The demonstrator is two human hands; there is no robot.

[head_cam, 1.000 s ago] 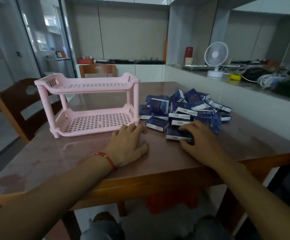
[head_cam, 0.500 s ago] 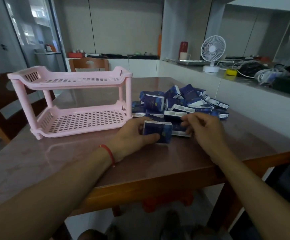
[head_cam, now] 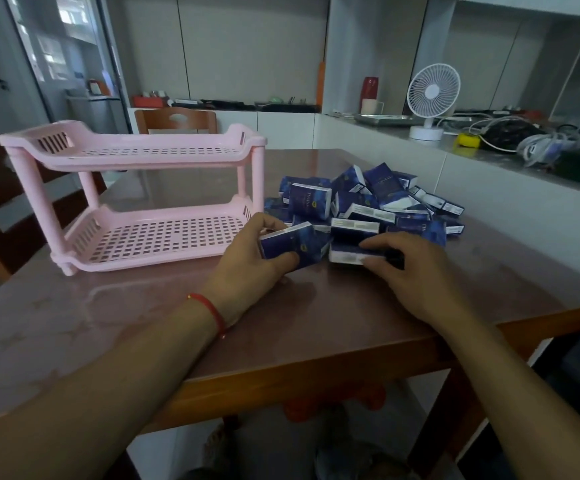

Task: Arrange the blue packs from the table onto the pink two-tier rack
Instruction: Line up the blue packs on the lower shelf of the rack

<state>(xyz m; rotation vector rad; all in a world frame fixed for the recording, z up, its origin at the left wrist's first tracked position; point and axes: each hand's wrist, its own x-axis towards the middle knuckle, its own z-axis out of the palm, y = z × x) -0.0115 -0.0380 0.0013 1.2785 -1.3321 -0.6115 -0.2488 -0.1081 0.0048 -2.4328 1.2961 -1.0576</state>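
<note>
From the head view, the pink two-tier rack (head_cam: 150, 206) stands on the brown bench (head_cam: 281, 327) at about ten o'clock from the hands, both of its tiers bare. The heap of blue packs (head_cam: 378, 206) lies at one o'clock, just beside the rack's right end. The left hand (head_cam: 253, 268), with a red bracelet (head_cam: 212, 311) at its wrist, has its grip closed around one blue pack (head_cam: 292, 245), thumb below and fingers over the top, near the rack's lower tier. The right hand (head_cam: 406, 268) rests on another pack (head_cam: 350, 256) at the heap's near edge, fingers curled over it; whether that grip has closed I cannot tell. A white fan (head_cam: 432, 98) stands on the counter behind.
</note>
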